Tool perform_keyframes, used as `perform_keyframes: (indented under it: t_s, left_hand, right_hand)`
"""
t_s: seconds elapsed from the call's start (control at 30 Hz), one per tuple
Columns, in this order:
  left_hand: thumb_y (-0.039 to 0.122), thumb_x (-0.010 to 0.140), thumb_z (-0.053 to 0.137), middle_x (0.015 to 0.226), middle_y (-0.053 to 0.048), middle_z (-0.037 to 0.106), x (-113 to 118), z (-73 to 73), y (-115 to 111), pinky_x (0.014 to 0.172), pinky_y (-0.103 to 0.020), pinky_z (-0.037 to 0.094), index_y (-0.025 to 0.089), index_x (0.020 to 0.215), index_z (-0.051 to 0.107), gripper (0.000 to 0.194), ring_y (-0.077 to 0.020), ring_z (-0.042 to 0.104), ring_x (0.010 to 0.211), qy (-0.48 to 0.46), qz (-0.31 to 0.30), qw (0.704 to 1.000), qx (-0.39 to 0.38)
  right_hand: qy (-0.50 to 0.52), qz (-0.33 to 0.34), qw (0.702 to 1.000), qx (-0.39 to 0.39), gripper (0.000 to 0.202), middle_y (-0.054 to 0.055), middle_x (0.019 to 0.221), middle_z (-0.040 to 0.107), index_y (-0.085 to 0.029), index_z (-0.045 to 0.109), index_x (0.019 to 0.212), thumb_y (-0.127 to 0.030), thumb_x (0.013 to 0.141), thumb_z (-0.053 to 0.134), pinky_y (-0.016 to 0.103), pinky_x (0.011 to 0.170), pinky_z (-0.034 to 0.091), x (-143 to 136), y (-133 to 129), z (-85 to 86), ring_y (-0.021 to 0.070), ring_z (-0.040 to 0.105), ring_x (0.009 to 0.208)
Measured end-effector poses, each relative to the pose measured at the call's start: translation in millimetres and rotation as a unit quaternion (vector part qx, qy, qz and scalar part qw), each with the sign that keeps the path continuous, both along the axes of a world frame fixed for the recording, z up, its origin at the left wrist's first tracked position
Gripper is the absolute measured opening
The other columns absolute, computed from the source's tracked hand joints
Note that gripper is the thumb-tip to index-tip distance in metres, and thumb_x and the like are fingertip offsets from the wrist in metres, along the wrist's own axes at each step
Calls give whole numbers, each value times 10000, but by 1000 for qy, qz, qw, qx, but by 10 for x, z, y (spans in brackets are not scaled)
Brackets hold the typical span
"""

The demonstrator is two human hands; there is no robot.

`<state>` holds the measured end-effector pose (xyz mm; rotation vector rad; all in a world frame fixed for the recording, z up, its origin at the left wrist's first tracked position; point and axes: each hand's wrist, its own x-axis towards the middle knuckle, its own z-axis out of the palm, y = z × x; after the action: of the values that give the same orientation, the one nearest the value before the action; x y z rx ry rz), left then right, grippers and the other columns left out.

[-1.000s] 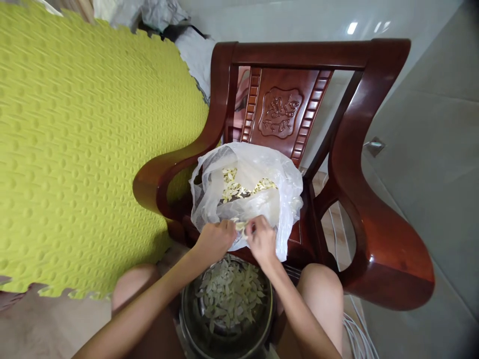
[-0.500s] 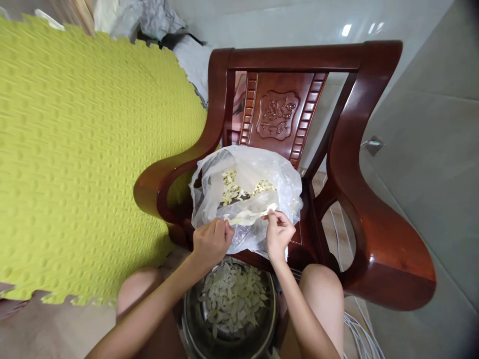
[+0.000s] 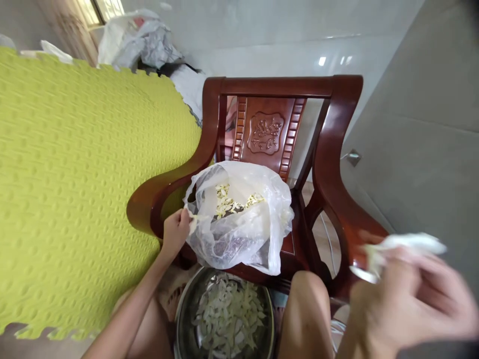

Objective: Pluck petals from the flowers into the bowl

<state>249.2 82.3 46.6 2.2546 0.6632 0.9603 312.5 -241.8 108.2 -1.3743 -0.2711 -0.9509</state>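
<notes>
My left hand (image 3: 176, 230) is closed at the left rim of a white plastic bag (image 3: 279, 219), with a pale yellowish-white scrap (image 3: 192, 224) at its fingertips. Whether it also grips the bag cannot be told. My right hand (image 3: 422, 299), smeared by motion, is raised at the far right with its fingers closed on a white petal-like piece (image 3: 407, 243). Inside the open bag lie small yellow-green and white plant pieces (image 3: 226, 204). Below, between my knees, a metal basin (image 3: 180, 319) holds many pale petal-like pieces (image 3: 230, 316).
The bag rests on the seat of a dark red wooden armchair (image 3: 277, 86) with a carved back. A yellow-green foam mat (image 3: 82, 199) stands along the left. Plastic bags (image 3: 138, 42) are heaped behind it. White cable (image 3: 339, 326) lies on the floor at right.
My hands have parted from in front of the bag. The left has moved left to the bag's rim; the right has swung far right, nearer the camera, with the white piece. The view has shifted.
</notes>
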Motion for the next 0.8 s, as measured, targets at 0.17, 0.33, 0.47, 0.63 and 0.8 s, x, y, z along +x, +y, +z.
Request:
perform_keyframes:
  t_s: [0.17, 0.33, 0.47, 0.63, 0.8]
  left_hand:
    - [325, 772, 553, 623, -40, 639, -99, -77, -179, 625, -260, 389, 182, 564, 567, 253, -172, 550, 622, 40, -95, 995, 20]
    - [307, 761, 569, 977, -108, 728, -56, -149, -193, 874, -355, 433, 184, 810, 692, 180, -240, 615, 921, 38, -147, 988, -30]
    - [323, 783, 542, 860, -86, 744, -30, -232, -192, 745, -328, 506, 154, 882, 682, 241, -214, 665, 776, 55, -185, 970, -150]
    - [340, 798, 514, 623, 7, 647, -39, -295, -393, 492, -234, 446, 136, 1128, 561, 391, -152, 593, 522, 79, -213, 927, -297]
    - [334, 810, 542, 595, 32, 572, -72, -207, -541, 490, -212, 411, 171, 1067, 606, 312, -119, 527, 507, 93, -254, 894, -358]
  right_hand:
    - [215, 392, 888, -108, 158, 38, 654, 676, -176, 719, 796, -330, 775, 685, 294, 551, 508, -40, 542, -136, 179, 625, 592]
    - [307, 511, 802, -35, 228, 25, 678, 699, -191, 676, 828, -376, 713, 745, 254, 510, 461, 48, 990, -509, 151, 595, 564]
    - [357, 543, 760, 1, 330, 24, 691, 713, -185, 660, 874, -328, 623, 821, 225, 454, 408, 101, 1072, -685, 135, 580, 545]
    - [387, 533, 751, 41, 384, -40, 539, 630, -176, 659, 849, -278, 542, 866, 245, 495, 443, 103, 1104, -849, 105, 524, 483]
    - [393, 514, 761, 44, 394, -76, 505, 559, -171, 625, 762, -273, 488, 888, 229, 498, 428, 120, 1105, -941, 76, 476, 460]
